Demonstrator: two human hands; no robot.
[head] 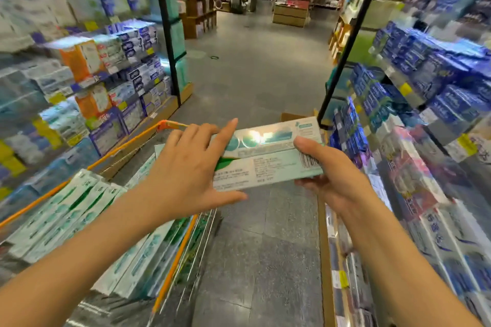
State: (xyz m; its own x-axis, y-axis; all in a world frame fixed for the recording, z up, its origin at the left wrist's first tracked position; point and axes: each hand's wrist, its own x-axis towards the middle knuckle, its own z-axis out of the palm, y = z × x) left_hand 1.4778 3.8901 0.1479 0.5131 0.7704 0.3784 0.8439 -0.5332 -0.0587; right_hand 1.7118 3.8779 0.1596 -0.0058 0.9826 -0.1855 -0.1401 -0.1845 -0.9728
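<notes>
— Well, where's the carton [265, 167]?
— Dead centre, level above the floor [252, 82], cart [170, 124] at its 8 o'clock.
— Hands?
— Right hand [328, 176] clasps its 3 o'clock end, thumb on top; left hand [186, 167] lies spread, fingers straight, on its 9 o'clock end.

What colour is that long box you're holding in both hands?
The box is pale mint green with teal and white print; head view shows it best.
</notes>
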